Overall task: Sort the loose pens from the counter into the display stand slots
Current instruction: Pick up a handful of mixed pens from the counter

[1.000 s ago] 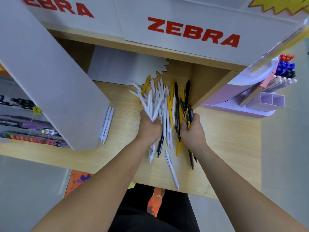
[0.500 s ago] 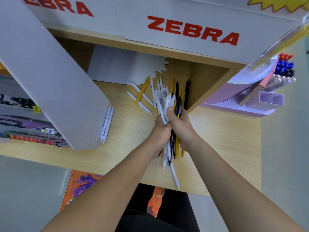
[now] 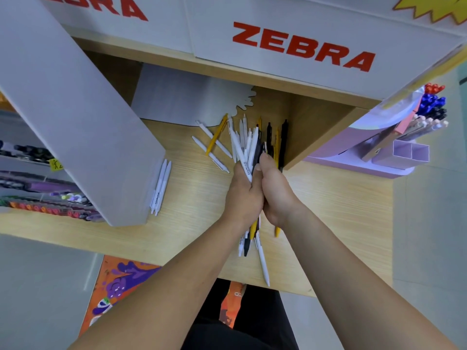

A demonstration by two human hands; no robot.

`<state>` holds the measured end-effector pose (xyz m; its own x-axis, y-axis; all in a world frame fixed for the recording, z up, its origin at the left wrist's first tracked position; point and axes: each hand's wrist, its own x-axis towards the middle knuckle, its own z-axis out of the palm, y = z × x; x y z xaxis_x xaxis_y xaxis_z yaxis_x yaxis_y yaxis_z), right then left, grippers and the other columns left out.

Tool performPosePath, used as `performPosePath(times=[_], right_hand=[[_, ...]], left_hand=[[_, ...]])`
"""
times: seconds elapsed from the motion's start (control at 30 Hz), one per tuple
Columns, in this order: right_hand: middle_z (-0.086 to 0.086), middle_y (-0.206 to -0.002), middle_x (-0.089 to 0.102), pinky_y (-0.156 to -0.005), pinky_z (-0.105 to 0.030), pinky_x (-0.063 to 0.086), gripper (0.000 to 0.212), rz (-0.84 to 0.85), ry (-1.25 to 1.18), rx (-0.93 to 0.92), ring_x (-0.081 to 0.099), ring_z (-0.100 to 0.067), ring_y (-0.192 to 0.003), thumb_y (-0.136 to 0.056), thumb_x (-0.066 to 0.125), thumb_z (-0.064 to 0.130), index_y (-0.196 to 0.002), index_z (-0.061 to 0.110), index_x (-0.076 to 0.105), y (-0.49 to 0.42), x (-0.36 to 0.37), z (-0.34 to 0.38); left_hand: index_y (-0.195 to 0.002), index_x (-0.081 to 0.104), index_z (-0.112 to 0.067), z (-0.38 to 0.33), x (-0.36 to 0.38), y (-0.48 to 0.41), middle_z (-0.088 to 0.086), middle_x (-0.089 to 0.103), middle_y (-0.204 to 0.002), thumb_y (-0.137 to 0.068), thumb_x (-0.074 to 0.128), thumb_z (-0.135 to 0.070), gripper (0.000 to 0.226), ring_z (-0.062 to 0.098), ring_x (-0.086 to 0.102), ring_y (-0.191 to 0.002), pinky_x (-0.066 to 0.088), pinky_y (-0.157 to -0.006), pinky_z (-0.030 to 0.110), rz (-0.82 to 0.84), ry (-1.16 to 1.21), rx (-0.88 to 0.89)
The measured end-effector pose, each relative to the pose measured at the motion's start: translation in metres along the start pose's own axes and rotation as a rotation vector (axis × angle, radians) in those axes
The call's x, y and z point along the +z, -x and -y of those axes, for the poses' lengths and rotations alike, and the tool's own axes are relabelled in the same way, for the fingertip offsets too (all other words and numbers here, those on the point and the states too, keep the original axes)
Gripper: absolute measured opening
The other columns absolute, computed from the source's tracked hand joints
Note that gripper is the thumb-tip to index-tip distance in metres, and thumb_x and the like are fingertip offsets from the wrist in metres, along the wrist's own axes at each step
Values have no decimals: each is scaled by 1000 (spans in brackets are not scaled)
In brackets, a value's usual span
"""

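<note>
Lilac stand [image 3: 331, 147] holds coloured pens [image 3: 432, 103]; left hand [image 3: 243, 195] and right hand [image 3: 276, 195] clasp the pen bundle [image 3: 249, 145].

Pen bundle [image 3: 246, 147]: mid-lengths hidden inside left hand [image 3: 242, 198] and right hand [image 3: 278, 193]. Far-left red lettering [image 3: 108, 8]: cut by top edge. Barrel print [image 3: 247, 169]: too small to read.

In the middle of the tabletop [image 3: 341, 210], a pen bundle [image 3: 249, 145] is clasped between the left hand [image 3: 242, 195] and the right hand [image 3: 276, 190]. Left of the bundle lie loose pens [image 3: 214, 145]; farther left, two pens [image 3: 160, 188] lie beside a panel [image 3: 75, 122]. To the right of the bundle is a display stand [image 3: 341, 147].
</note>
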<state>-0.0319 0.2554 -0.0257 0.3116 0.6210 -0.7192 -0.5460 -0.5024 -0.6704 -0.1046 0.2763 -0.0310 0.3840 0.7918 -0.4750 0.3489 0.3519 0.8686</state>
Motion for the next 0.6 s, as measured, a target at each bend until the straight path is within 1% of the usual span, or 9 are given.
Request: performPosePath(times=[0.07, 0.1, 0.17, 0.23, 0.3, 0.37, 0.4, 0.5, 0.6], right_hand=[[11, -149, 55, -121, -44, 32, 73, 9, -24, 10, 47, -11, -141, -87, 47, 72, -152, 40, 41, 4, 5, 0], [9, -148, 56, -121, -45, 31, 72, 39, -51, 15, 47, -12, -141, -87, 47, 71, -151, 39, 44, 5, 6, 0], [4, -140, 63, -120, -43, 34, 56, 115, -88, -5, 51, -13, -138, -99, 39, 57, -146, 29, 54, 8, 6, 3], [4, -148, 58, -123, -43, 30, 55, 115, -123, -17, 47, -11, -141, -103, 38, 48, -152, 25, 46, 11, 5, 4], [11, -159, 43, -125, -39, 26, 62, 83, -48, -37, 37, -6, -147, -101, 41, 52, -159, 34, 30, 13, 5, 3], [20, -163, 30, -121, -31, 25, 58, 67, 137, -80, 27, 1, -147, -104, 35, 57, -159, 47, 20, 17, 6, -3], [23, -163, 26, -121, -30, 24, 54, 64, 206, -100, 25, 4, -146, -105, 31, 60, -157, 54, 17, 19, 5, -6], [23, -164, 26, -125, -42, 26, 51, 110, 198, -74, 25, -2, -149, -98, 32, 71, -148, 68, 18, 22, 0, -18], [20, -163, 32, -123, -47, 30, 53, 111, 197, -43, 28, -7, -151, -95, 38, 72, -144, 71, 20, 19, -7, -22]], left_hand=[[-146, 46, -36, -1, -5, -4, -14, 66, -122, -108, 40, -53, 42, 8, 63, -114, 51, -97, 30, 25, -15, -14], [-144, 47, -38, -1, -7, -5, -16, 67, -122, -105, 41, -59, 45, 8, 64, -116, 51, -100, 34, 38, -5, -30], [-141, 49, -41, -1, -11, -7, -15, 69, -122, -100, 45, -66, 48, 9, 65, -118, 53, -103, 39, 37, 15, -53], [-140, 52, -37, -2, -14, -10, -13, 71, -119, -101, 48, -61, 45, 8, 67, -113, 55, -99, 35, 22, 15, -43], [-141, 52, -29, -6, -17, -13, -11, 71, -117, -106, 49, -51, 42, 4, 67, -107, 54, -88, 23, -5, 36, -30], [-145, 50, -23, -10, -20, -14, -11, 67, -119, -109, 47, -46, 43, -4, 63, -103, 47, -80, 11, -24, 67, -46], [-147, 50, -22, -11, -21, -14, -12, 66, -120, -109, 47, -45, 44, -4, 61, -104, 44, -79, 9, -29, 88, -53], [-151, 46, -21, -9, -19, -13, -9, 61, -127, -110, 46, -45, 48, 4, 59, -113, 43, -84, 13, -33, 129, -77], [-153, 43, -24, -10, -15, -12, -11, 56, -129, -111, 43, -45, 47, 6, 54, -118, 41, -94, 21, -18, 176, -110]])
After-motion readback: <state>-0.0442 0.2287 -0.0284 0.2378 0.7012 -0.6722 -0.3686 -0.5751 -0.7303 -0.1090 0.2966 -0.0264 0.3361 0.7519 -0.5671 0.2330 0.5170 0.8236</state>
